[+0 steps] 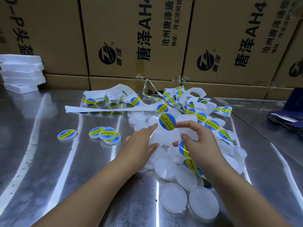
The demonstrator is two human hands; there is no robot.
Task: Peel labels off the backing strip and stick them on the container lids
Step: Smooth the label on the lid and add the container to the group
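A round blue-and-yellow label stands half lifted off the white backing strip. My right hand grips that strip, thumb and fingers curled round it. My left hand reaches over the pile of translucent white lids, fingers straight, index tip close to the label's left edge. More of the strip with labels trails to the right and loops at the back. Several labelled lids lie on the steel table to the left, one apart from the rest.
The steel table runs toward a wall of cardboard boxes. White foam trays are stacked at the back left. Dark blue flat cartons lie at the right edge. Two loose lids lie near my right forearm.
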